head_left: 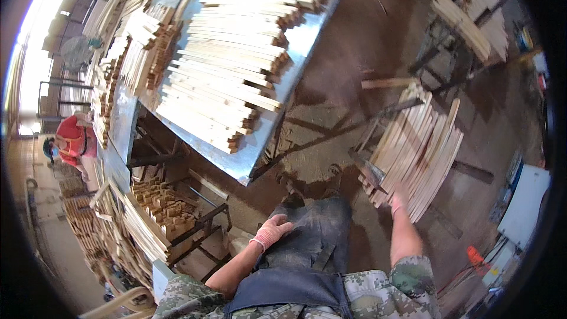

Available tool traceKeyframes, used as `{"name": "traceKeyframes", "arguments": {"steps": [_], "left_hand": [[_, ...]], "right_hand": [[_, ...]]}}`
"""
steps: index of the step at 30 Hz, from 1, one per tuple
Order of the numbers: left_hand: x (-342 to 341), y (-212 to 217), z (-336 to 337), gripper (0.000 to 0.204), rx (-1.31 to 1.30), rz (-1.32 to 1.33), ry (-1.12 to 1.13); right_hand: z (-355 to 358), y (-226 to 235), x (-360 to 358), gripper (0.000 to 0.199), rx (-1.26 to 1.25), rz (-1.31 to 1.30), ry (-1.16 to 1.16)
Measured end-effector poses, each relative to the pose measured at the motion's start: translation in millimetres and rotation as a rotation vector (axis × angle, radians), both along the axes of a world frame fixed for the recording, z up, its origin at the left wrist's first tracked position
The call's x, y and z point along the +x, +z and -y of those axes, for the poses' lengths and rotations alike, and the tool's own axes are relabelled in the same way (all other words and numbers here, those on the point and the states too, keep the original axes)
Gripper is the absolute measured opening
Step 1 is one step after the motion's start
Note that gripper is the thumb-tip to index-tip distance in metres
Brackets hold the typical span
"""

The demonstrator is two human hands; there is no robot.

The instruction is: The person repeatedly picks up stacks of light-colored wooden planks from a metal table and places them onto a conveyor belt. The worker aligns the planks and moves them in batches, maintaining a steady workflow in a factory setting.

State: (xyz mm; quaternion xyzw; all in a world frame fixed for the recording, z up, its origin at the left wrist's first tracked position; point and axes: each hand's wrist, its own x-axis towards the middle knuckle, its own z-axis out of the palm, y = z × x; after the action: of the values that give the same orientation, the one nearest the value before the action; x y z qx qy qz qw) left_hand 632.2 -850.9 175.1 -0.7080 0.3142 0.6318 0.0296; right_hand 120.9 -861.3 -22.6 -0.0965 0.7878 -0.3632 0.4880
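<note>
My left hand (273, 231), in a pale pink knit glove, hovers in front of my dark apron (319, 224) with its fingers loosely stretched and nothing in them. On the right, my right hand (400, 197) reaches to the near end of a stack of long wooden strips (422, 147). It is smeared by motion, so whether it grips a strip cannot be seen. The strips lie side by side on a dark metal rack (372, 174). Ahead, many light wooden strips (221, 71) lie in rows on a metal-topped table (304, 38).
More boards (466, 23) rest on a stand at the far right. Short wood blocks (162, 207) fill a low rack at my left, beside stacked strips (139, 224). A person in red (72, 142) stands at the far left. A white cabinet (522, 204) stands at the right edge.
</note>
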Motion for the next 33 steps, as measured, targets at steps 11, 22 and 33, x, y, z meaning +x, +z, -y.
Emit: {"name": "traceKeyframes", "arguments": {"steps": [11, 22, 33], "left_hand": [[144.5, -31.1, 25.3, 0.062, -0.218, 0.034, 0.357], [268.3, -99.0, 13.9, 0.045, -0.054, -0.26, 1.05], [290.4, -73.3, 188.2, 0.086, -0.208, 0.065, 1.188]], "right_hand": [[-74.4, 73.3, 206.8, 0.023, 0.556, 0.234, 0.651], [310.7, 161.4, 327.0, 0.085, -0.321, -0.066, 0.607], [557.1, 95.2, 376.7, 0.083, -0.385, -0.327, 0.753]]}}
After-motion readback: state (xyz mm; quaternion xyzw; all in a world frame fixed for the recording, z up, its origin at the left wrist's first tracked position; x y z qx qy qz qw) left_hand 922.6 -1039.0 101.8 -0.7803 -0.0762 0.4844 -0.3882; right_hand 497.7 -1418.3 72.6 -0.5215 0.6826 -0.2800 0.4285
